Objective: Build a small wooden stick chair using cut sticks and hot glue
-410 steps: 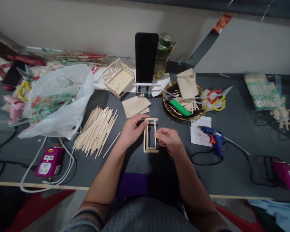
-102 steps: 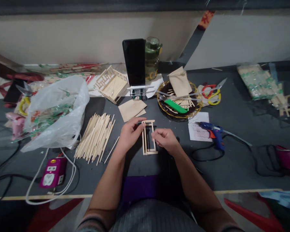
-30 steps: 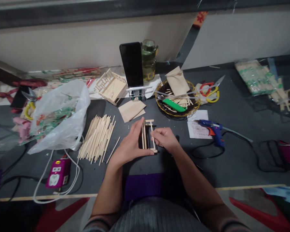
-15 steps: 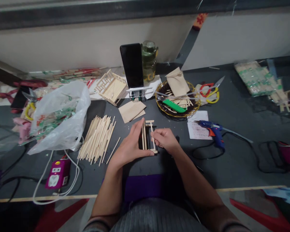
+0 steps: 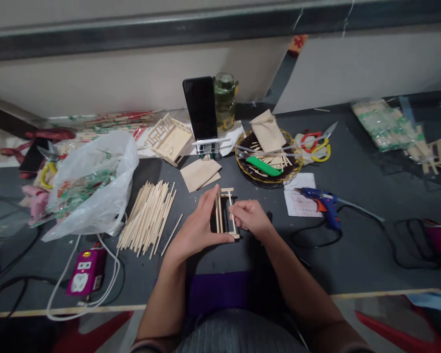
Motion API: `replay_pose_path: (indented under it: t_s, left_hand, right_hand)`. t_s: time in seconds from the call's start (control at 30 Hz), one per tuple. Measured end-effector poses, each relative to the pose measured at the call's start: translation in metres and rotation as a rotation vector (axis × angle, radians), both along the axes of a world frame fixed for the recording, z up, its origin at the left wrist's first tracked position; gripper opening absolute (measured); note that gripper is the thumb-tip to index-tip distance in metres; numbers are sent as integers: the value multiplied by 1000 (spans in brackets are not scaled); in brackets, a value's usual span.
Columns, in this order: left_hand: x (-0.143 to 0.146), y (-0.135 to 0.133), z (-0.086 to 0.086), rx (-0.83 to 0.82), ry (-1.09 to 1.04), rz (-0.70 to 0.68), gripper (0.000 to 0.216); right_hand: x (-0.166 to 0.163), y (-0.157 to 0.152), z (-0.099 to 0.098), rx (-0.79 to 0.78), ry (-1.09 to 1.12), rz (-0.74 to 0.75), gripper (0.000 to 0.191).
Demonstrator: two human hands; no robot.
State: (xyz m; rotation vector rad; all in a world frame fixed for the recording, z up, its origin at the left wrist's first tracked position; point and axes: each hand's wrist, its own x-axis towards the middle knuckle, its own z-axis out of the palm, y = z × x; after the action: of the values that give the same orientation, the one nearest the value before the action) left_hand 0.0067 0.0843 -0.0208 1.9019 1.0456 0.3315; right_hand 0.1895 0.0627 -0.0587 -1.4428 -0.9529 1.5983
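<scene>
A small rectangular frame of thin wooden sticks (image 5: 226,196) stands on the dark table (image 5: 353,255) in front of me. My left hand (image 5: 200,225) clasps its left side, fingers along the long rail and thumb under the near end. My right hand (image 5: 250,218) is closed in a pinch on the frame's right rail. A heap of loose wooden sticks (image 5: 149,215) lies just left of my left hand, with a single stick beside it.
A blue glue gun (image 5: 321,201) lies on paper to the right. Behind are a wire basket with a green comb (image 5: 266,164), scissors (image 5: 318,144), a phone on a stand (image 5: 201,110), a jar, a finished stick tray (image 5: 171,137), a plastic bag (image 5: 91,181) and a pink power strip (image 5: 84,274).
Both hands keep hold of the frame in the same place. My left hand shifted earlier from a fingertip pinch at the top to lying along the frame's side. The view has tilted slightly.
</scene>
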Motion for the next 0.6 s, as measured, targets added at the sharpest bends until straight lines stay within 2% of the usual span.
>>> replay_pose_path:
  t_s: [0.47, 0.6]
  left_hand:
    - [-1, -1, 1, -10, -5, 6, 118]
    - [-1, -1, 1, -8, -9, 4, 117]
  right_hand:
    - [1, 3, 8, -24, 5, 53, 31]
    - [1, 3, 8, -14, 1, 42, 35]
